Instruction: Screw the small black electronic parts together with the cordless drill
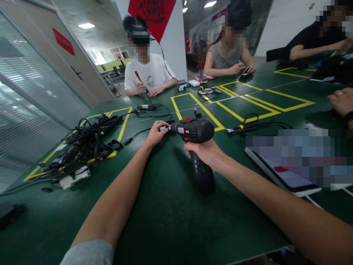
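One black cordless drill (193,130) stands upright at the centre of the frame, and both hands are on it, apart from each other. The right hand (204,152) is clamped round its grip, and the left hand (156,134) closes on its front end. Below them spreads a green table (154,217), marked with about five rectangles of yellow tape (205,110). One heap of black cables (79,147) lies at left, one corded black tool (146,106) lies just above the left hand, and one partly blurred tablet (281,173) lies at lower right. Three seated people sit along the far side and upper right: one in a white T-shirt (146,71) holds a red-handled tool (138,76). A ringed hand (342,101) enters at the right edge. A ribbed glass partition (33,106) lines the left side, under ceiling lights (86,25).
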Tool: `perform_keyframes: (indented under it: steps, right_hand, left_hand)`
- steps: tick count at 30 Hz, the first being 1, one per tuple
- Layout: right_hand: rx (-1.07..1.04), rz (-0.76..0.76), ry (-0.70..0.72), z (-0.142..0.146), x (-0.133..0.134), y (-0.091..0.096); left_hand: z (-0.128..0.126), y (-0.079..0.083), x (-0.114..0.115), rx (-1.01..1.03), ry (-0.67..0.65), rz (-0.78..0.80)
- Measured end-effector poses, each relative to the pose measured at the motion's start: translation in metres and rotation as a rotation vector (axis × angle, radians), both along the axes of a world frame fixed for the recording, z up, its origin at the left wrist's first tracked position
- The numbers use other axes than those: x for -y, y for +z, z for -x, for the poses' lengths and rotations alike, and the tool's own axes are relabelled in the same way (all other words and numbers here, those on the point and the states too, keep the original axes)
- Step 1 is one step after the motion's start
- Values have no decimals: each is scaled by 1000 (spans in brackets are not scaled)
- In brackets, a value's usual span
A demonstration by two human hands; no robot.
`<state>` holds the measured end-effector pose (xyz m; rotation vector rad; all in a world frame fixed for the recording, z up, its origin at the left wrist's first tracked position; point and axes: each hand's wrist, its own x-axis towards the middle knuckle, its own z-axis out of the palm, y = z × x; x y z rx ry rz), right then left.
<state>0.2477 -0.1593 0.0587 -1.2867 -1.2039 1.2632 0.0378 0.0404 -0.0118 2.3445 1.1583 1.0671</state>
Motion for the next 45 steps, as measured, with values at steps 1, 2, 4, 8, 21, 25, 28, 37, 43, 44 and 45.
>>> perform_keyframes:
  steps: [1,2,4,8,21,25,28,37,43,44,45]
  right_hand:
    - [0,5,-3,0,0,0]
    - [-3,9,-6,0,1,1]
    - [-10,15,-5,0,2,2]
    - [-21,9,3,0,1,1]
    - [-145,125,-8,-1,10,11]
    - [-105,119,6,0,13,8]
    - [-83,98,0,1,12,4]
    - [-122,132,14,0,11,6]
    - [-124,137,13,0,12,7]
    - [-126,135,16,0,12,6]
    - [-127,132,20,0,12,6]
  left_hand:
    - [0,0,1,-4,-4,-6]
    - [0,1,1,-8,-5,-10]
    - [0,1,2,-14,-6,-14]
    - [-1,2,3,1,5,-3]
    - [-3,3,3,49,17,18]
    - [-2,3,3,55,6,23]
    - [-1,2,2,57,9,23]
    - [-2,2,4,51,10,9]
    - [-1,1,3,46,-2,4]
    - [-1,1,3,43,1,5]
    - [-1,1,3,41,4,6]
